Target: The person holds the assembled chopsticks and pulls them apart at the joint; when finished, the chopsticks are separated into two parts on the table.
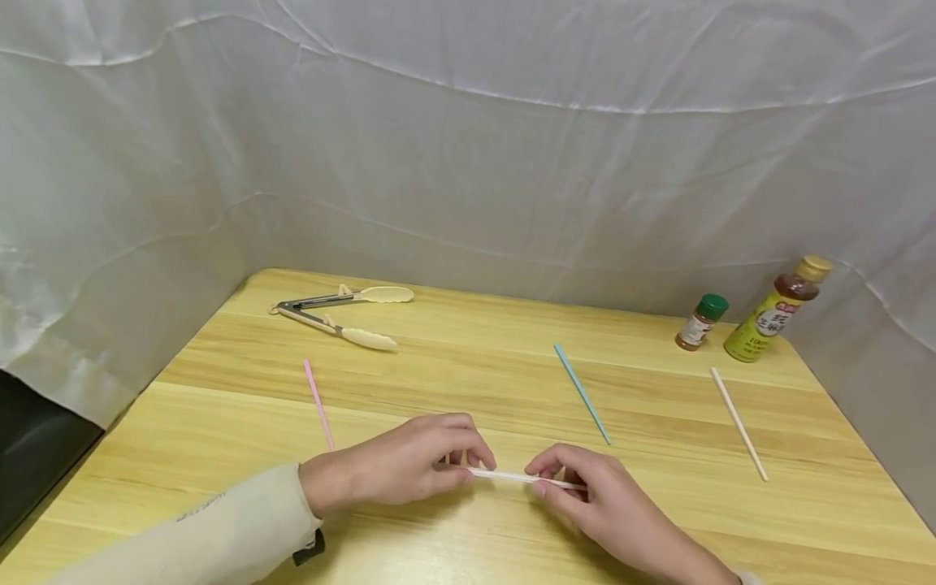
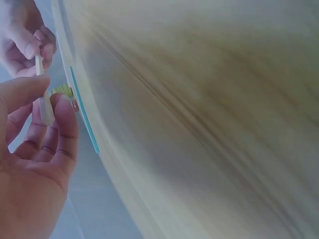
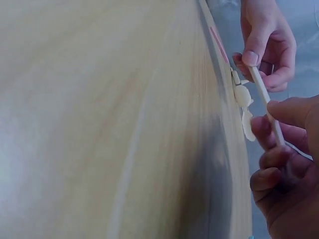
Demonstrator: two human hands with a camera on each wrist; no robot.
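A thin off-white chopstick is held sideways between my two hands, low over the near middle of the table. My left hand pinches one end between thumb and fingertips; in the left wrist view, that blunt end of the chopstick pokes out past the thumb. Toward the other end, my right hand grips it with thumb and curled fingers. The right wrist view has the chopstick slanting from one hand to the other, its far end hidden in the right palm.
On the wooden table lie a pink chopstick, a blue one and a cream one. Spread tongs rest at the back left. A green-capped spice jar and a sauce bottle stand back right, before grey cloth.
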